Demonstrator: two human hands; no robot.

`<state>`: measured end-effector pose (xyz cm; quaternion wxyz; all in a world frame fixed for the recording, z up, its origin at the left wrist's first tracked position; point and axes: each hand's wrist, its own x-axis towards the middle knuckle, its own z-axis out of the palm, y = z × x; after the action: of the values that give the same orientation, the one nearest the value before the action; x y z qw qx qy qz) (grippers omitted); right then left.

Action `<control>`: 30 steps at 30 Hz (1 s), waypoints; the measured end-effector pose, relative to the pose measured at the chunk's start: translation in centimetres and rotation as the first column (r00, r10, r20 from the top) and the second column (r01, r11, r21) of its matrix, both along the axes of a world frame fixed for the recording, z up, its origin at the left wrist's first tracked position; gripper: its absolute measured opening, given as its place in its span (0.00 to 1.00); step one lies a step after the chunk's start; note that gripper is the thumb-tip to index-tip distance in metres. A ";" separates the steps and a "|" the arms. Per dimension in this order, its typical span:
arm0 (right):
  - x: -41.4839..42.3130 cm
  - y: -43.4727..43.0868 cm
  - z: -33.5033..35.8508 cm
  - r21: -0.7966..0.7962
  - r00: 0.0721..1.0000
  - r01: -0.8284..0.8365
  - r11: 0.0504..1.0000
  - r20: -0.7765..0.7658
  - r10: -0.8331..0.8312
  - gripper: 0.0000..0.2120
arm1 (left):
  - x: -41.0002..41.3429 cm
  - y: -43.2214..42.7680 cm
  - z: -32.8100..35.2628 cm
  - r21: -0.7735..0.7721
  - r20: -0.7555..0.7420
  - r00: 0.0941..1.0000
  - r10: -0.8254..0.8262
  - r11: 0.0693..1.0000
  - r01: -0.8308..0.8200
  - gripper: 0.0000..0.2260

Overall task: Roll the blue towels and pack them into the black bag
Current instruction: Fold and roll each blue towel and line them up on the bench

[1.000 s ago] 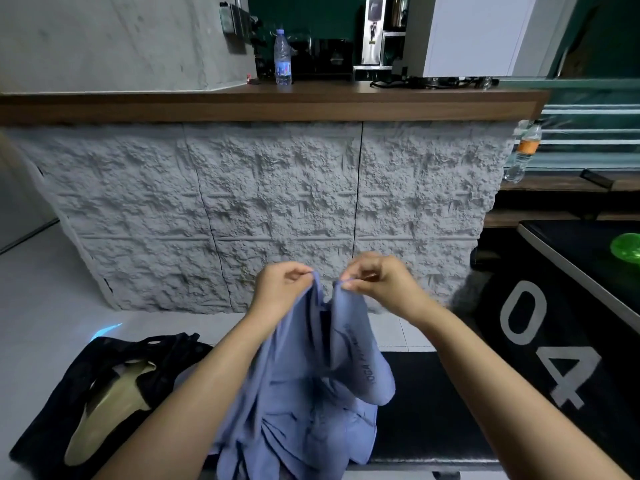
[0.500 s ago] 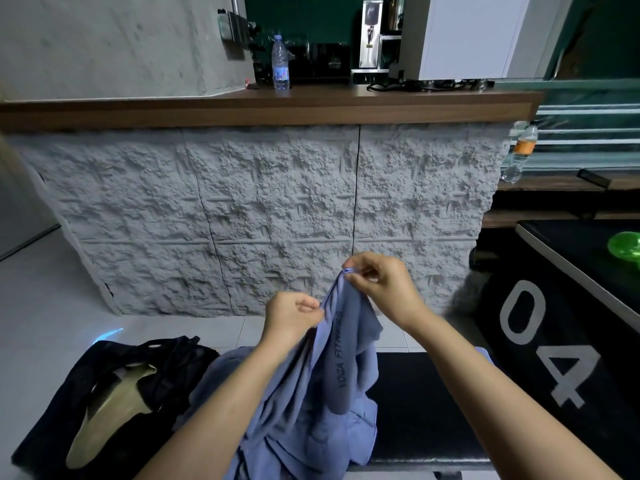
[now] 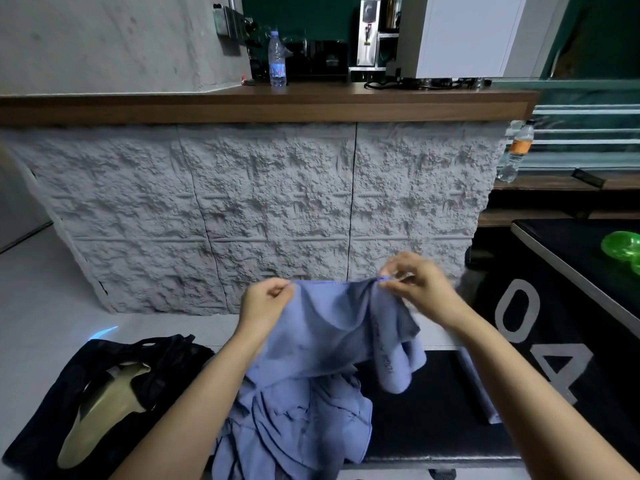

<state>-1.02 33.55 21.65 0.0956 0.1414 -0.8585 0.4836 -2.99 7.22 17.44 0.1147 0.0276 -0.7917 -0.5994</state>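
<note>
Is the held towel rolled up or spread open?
Spread open, not rolled: the left hand and right hand each pinch the top edge of the blue towel, stretched between them, cloth hanging loose.

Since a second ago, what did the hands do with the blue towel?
The left hand and right hand pulled apart sideways, stretching the top edge of the blue towel between them. Each kept its grip. The black bag and the heap of towels stayed put.

Gym-like reception, stone-faced counter [image 3: 277,202] with wooden top, water bottle [image 3: 277,60], black box [image 3: 571,306] numbered 04, padded bench [image 3: 433,410]
</note>
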 end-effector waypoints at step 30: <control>2.6 -6.5 -1.2 -0.594 0.944 0.109 0.797 0.313 0.104 0.07 | 4.7 6.5 1.9 0.437 0.090 0.994 -0.068 0.899 0.022 0.07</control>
<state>1.60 27.05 20.47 -0.0086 0.0196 -0.6632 0.7481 1.70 13.76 19.30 0.0505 0.0650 -0.6431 -0.7614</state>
